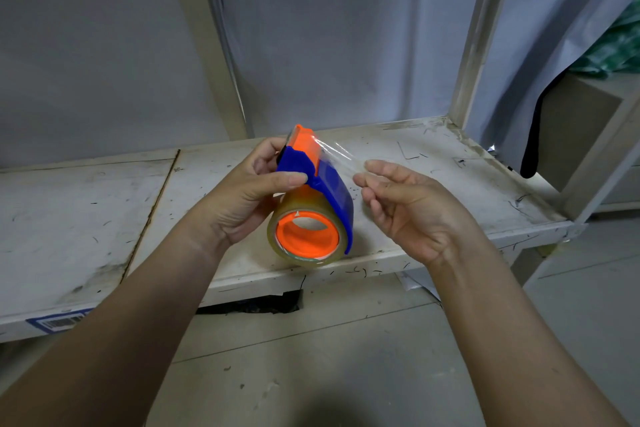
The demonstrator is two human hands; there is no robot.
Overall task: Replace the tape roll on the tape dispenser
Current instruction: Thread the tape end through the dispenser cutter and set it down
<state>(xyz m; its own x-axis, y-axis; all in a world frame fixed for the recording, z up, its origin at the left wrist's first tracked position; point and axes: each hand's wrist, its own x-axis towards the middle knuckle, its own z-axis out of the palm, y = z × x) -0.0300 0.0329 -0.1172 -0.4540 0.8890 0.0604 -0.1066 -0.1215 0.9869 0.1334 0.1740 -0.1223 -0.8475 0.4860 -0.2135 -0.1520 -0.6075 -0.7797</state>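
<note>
From the head camera, I am watching the left hand (249,191) gripping the blue and orange tape dispenser (313,180), its fingers (294,179) closing around the blue body and holding it in the air above the scuffed white worktop (104,204). The clear tape roll (306,229) is sitting on the orange hub. The right hand (412,208) is pinching the loose strip of tape (341,153) between thumb and fingertips, the strip stretching from the dispenser's orange head.
</note>
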